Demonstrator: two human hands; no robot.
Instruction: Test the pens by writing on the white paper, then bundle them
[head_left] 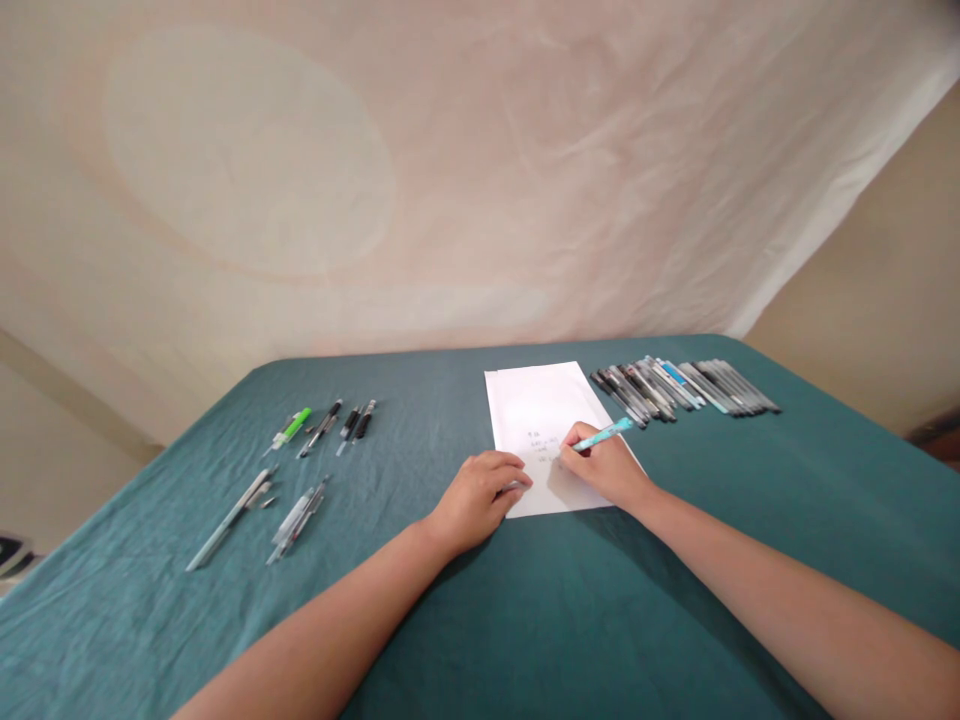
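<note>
Two bare hands rest at a thin, flat rectangle of white paper [536, 395], its lower part marked with small lines of handwriting [534, 435]. The right hand [609, 465] is clamped on a slender turquoise pen [611, 433], held slantwise above the sheet near the writing; the left hand [480, 492] grips nothing, its fingers loosely curved over the paper's lower left edge. Just beyond the right hand, a row of pens [726, 385], smooth and stick-shaped, mostly grey and black, lies side by side. Well to the left, small clusters hold a bright green pen [294, 426], black-gripped pens [350, 424] and a long pale pen [229, 520]. Dark teal cloth, softly wrinkled, covers the counter [525, 620]. Behind it hangs a creased, pinkish-white sheet [465, 180], beside a plain beige wall [862, 290]
</note>
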